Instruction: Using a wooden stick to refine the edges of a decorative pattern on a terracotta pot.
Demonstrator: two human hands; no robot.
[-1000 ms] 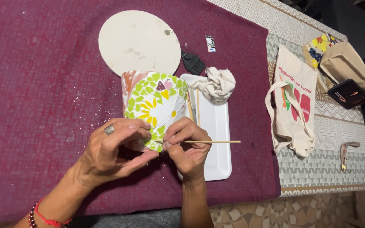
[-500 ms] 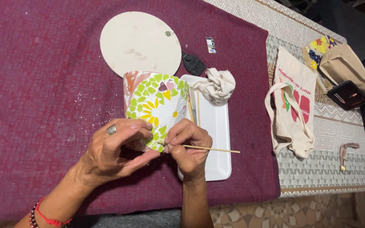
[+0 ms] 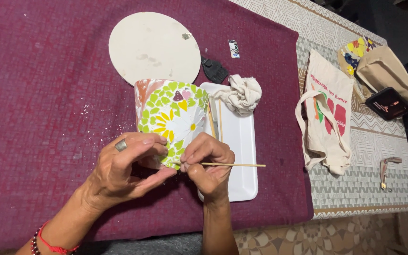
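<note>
While the left hand curls round the near end of a mosaic pot, fingers and thumb closed on its rim, the right hand pinches a thin wooden stick between thumb and fingertips, its tip set against the pot's tiled surface and its free end pointing out to the right. The pot lies on its side on a maroon cloth, covered in green leaf-shaped pieces with white and yellow flower shapes, a bare terracotta strip showing on its left flank. Just to its right sits a white foam tray, on which two more wooden sticks lie near the pot and a crumpled cream rag rests at the far end. Beyond the pot lies a round pale disc, with a small black object beside it. Well off to the right, past the cloth's edge, a cream tote bag lies on the patterned table covering. A ring shows on the left hand, red and beaded bracelets on its wrist.
</note>
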